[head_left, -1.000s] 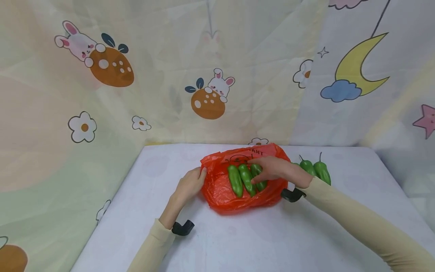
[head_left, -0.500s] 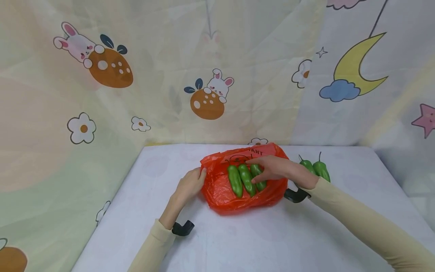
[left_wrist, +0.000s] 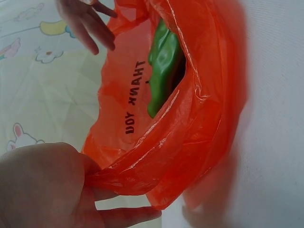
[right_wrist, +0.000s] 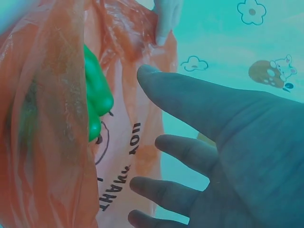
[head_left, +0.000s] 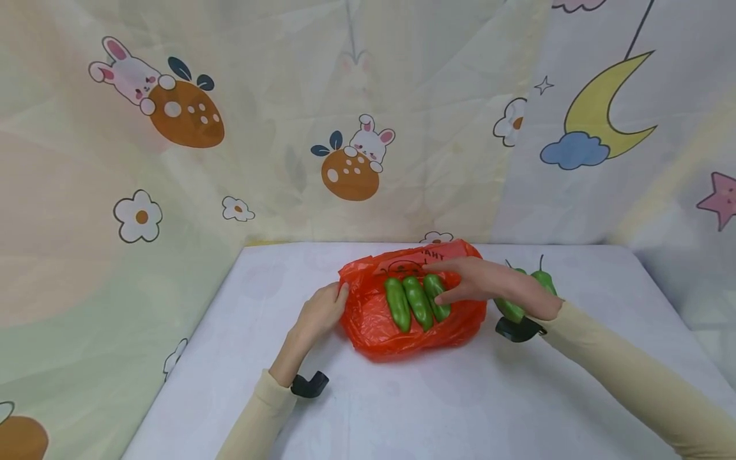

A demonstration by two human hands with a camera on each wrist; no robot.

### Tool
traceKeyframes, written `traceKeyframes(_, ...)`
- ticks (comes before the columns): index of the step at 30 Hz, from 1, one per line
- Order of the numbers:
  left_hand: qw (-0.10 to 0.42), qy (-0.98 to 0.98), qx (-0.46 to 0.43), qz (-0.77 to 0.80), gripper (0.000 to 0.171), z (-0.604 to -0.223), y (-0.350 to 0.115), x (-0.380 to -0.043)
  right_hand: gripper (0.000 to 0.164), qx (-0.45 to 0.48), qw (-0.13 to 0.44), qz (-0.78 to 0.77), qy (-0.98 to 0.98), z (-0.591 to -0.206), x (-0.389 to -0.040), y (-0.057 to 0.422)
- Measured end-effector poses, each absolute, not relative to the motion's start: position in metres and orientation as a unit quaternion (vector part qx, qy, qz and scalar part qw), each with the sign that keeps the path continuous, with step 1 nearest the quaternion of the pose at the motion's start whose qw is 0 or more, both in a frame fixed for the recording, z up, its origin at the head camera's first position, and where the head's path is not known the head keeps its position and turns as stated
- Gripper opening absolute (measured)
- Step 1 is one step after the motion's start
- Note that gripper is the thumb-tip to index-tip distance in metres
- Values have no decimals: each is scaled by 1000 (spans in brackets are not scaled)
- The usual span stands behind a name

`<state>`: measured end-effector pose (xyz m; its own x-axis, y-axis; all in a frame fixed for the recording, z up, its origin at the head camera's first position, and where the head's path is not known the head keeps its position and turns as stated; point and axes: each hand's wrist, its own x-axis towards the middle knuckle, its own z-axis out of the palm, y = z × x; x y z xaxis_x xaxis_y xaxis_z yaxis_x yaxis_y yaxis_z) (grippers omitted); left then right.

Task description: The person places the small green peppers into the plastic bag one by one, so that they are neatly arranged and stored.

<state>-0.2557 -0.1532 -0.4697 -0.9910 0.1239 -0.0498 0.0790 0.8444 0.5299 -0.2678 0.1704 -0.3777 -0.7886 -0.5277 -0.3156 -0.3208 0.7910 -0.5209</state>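
Observation:
A red plastic bag lies on the table with its mouth spread. Three green peppers lie side by side inside it. My left hand pinches the bag's left rim between thumb and fingers, as the left wrist view confirms with the film folded in the grip. Over the right side of the bag hovers my right hand, fingers spread and apart; it holds nothing in the right wrist view. More green peppers lie on the table right of the bag, partly hidden by the right forearm.
The white table reaches back to a hanging cloth printed with rabbits, flowers and a moon. Each wrist wears a black camera mount. Dark lettering marks the bag's inner back wall.
My right hand has drawn back to the right, away from the peppers in the bag, uncovering more of the rightmost one. The left hand keeps its hold on the rim.

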Motion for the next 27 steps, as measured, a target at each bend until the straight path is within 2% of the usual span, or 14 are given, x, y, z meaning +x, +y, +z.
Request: traceKeyframes(27,41,958,49,281,38,-471,-154,-255,67,-235,192,-236,923,-354,-251,214)
